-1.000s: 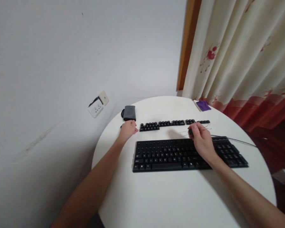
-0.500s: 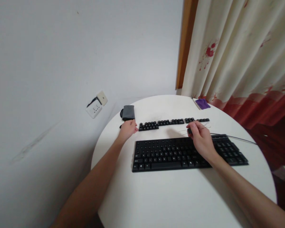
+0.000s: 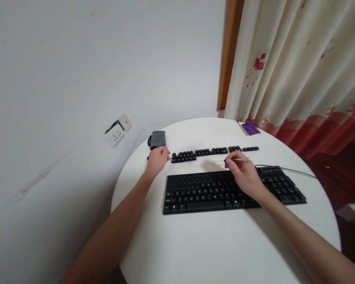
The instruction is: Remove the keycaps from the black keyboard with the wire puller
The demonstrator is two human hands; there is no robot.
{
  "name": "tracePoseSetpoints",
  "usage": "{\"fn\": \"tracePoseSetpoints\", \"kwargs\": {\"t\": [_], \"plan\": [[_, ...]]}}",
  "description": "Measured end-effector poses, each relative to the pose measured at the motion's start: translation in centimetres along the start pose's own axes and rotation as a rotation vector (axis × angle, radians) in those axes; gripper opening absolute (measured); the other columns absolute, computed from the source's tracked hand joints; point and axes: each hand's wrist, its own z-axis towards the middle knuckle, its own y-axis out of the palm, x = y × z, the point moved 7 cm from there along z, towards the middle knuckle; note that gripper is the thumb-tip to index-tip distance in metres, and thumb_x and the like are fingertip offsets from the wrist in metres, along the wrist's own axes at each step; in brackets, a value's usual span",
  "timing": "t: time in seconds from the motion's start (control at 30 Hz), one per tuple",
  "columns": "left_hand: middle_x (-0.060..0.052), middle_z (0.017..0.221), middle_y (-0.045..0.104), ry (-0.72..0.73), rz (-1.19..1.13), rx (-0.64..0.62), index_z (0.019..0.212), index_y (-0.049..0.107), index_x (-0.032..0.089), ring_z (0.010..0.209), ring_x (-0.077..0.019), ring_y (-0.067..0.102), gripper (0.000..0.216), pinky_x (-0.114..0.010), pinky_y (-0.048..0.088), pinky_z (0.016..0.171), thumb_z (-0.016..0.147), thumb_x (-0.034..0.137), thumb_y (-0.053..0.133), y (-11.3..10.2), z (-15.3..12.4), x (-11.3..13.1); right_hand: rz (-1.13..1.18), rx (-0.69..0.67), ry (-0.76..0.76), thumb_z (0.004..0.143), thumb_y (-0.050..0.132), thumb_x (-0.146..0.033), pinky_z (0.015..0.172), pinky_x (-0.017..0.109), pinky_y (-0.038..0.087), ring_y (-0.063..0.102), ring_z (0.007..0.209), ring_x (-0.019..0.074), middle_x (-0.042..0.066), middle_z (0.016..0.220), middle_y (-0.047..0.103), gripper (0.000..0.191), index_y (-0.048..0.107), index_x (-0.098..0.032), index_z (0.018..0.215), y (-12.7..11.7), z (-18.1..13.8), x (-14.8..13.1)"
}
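My right hand [image 3: 244, 173] is closed in a pinch on a thin wire keycap puller [image 3: 241, 159] with a small black grip. Its wires stick out on both sides of the fingers, above the far edge of the black keyboard [image 3: 207, 206]. Bare key stems show in the keyboard's upper left rows. Beyond it, loose black keycaps [image 3: 184, 157] lie lined up in rows. My left hand [image 3: 157, 159] rests at the left end of these rows, fingers curled together; whatever is in them is hidden.
Behind my left hand sits a dark grey pouch-like item [image 3: 158, 139] with a black round thing beside it. A purple cloth [image 3: 250, 128] lies at the far right edge of the round white table [image 3: 213, 244]. The keyboard cable [image 3: 296, 172] runs off to the right.
My right hand has moved slightly left and turned, so more of the puller's wire shows. My left hand stays by the keycaps, its fingers drawn in a little more.
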Motion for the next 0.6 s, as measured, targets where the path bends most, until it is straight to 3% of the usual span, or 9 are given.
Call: {"fn": "tracePoseSetpoints", "kwargs": {"t": [0.23, 0.43, 0.6], "plan": [[-0.002, 0.062, 0.066, 0.220, -0.066, -0.067, 0.076, 0.067, 0.017, 0.060, -0.0152, 0.060, 0.039, -0.025, 0.046, 0.060, 0.093, 0.043, 0.043, 1.7, -1.6, 3.1, -0.077, -0.184, -0.063, 0.093, 0.060, -0.033, 0.078, 0.034, 0.046, 0.062, 0.082, 0.0217, 0.004, 0.085, 0.069, 0.015, 0.066, -0.021, 0.086, 3.1, -1.3, -1.2], [-0.004, 0.068, 0.069, 0.282, -0.091, -0.120, 0.076, 0.068, 0.017, 0.063, -0.0156, 0.062, 0.040, -0.025, 0.047, 0.062, 0.095, 0.042, 0.044, 2.5, -2.3, 4.1, -0.175, -0.290, -0.176, 0.098, 0.051, -0.028, 0.079, 0.033, 0.045, 0.060, 0.084, 0.0215, 0.006, 0.088, 0.066, 0.016, 0.062, -0.021, 0.090, 5.8, -2.1, -2.3], [-0.005, 0.076, 0.072, 0.296, -0.076, -0.144, 0.077, 0.069, 0.017, 0.069, -0.0165, 0.064, 0.041, -0.026, 0.048, 0.064, 0.095, 0.043, 0.043, 2.6, -2.6, 4.4, -0.341, -0.347, -0.232, 0.099, 0.049, -0.028, 0.071, 0.031, 0.042, 0.057, 0.077, 0.0207, 0.006, 0.083, 0.063, 0.018, 0.056, -0.022, 0.083, 7.0, -2.3, -2.6]]}}
